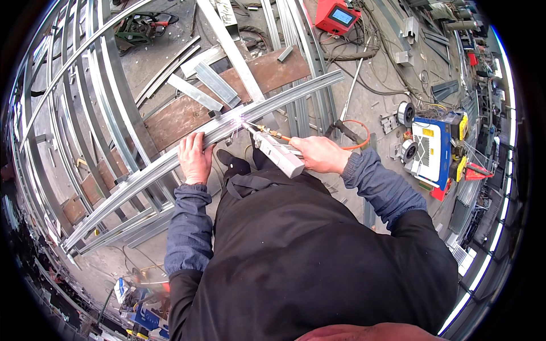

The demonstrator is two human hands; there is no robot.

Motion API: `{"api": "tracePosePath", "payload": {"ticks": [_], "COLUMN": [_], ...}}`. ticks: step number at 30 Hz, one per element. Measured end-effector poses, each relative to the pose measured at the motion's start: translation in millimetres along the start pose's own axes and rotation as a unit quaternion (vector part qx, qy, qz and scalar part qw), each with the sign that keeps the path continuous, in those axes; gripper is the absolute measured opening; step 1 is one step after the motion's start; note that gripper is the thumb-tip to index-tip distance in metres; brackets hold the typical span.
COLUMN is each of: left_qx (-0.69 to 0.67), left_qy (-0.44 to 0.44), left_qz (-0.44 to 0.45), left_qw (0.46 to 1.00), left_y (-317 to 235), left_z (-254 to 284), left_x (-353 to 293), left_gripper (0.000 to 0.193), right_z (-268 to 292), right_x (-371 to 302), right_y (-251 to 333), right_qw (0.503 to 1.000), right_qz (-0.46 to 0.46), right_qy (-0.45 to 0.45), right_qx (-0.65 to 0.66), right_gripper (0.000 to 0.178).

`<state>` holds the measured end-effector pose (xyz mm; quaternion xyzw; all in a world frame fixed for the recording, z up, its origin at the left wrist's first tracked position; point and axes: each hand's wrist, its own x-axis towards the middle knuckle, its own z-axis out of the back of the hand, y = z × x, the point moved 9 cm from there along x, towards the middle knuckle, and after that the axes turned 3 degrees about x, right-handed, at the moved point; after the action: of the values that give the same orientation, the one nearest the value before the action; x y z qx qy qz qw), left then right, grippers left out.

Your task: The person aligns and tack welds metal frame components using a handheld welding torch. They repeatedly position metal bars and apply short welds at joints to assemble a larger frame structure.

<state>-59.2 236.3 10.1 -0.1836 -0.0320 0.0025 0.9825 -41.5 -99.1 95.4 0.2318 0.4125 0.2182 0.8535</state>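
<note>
My left hand (pixel 195 157) presses flat, fingers spread, on the curved metal rail (pixel 187 150); my right hand (pixel 319 154) grips the welding torch (pixel 277 152), tip sparking on it.

Red box unit with small screen (pixel 337 16) at top, white-blue machine (pixel 430 152) at right beside 2 wire spools (pixel 405 113), orange hose loop (pixel 356 135) on concrete floor (pixel 375 91), rusty brown plates (pixel 273 71) under loose short channel offcuts (pixel 196 92), green tool (pixel 136 31) top left.

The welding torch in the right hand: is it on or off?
On: a bright spark glows at the welding torch tip on the curved metal rail.
</note>
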Motion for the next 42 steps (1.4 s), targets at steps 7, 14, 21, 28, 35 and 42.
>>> {"api": "tracePosePath", "payload": {"ticks": [7,14,21,28,35,42], "left_qx": [0.005,-0.002,0.0,0.003,-0.007,-0.014], "left_qy": [0.003,0.008,-0.001,0.0,-0.006,-0.01], "left_qz": [-0.002,0.008,0.006,0.002,0.002,-0.005], "left_qw": [1.0,1.0,1.0,1.0,1.0,1.0], "left_y": [2.1,3.0,0.3,3.9,-0.1,-0.2], "left_z": [-2.4,-3.0,-1.0,-4.5,1.4,3.7], "left_x": [-1.3,-1.4,-0.5,-1.7,0.6,1.8], "left_gripper": [0.057,0.06,0.057,0.058,0.056,0.054], "right_z": [1.2,3.2,5.0,4.7,1.7,2.9], "right_x": [-0.3,-2.7,-4.3,-4.8,-5.1,-6.0], "right_y": [-1.9,-2.3,-1.8,-4.5,-10.0,-8.9], "right_qw": [1.0,1.0,1.0,1.0,1.0,0.999], "right_qz": [-0.004,0.001,-0.002,-0.025,-0.022,-0.033], "right_qy": [-0.002,-0.011,-0.013,-0.001,-0.011,-0.004], "right_qx": [0.0,0.002,0.004,0.006,0.002,0.0], "right_gripper": [0.04,0.04,0.04,0.04,0.039,0.038]}}
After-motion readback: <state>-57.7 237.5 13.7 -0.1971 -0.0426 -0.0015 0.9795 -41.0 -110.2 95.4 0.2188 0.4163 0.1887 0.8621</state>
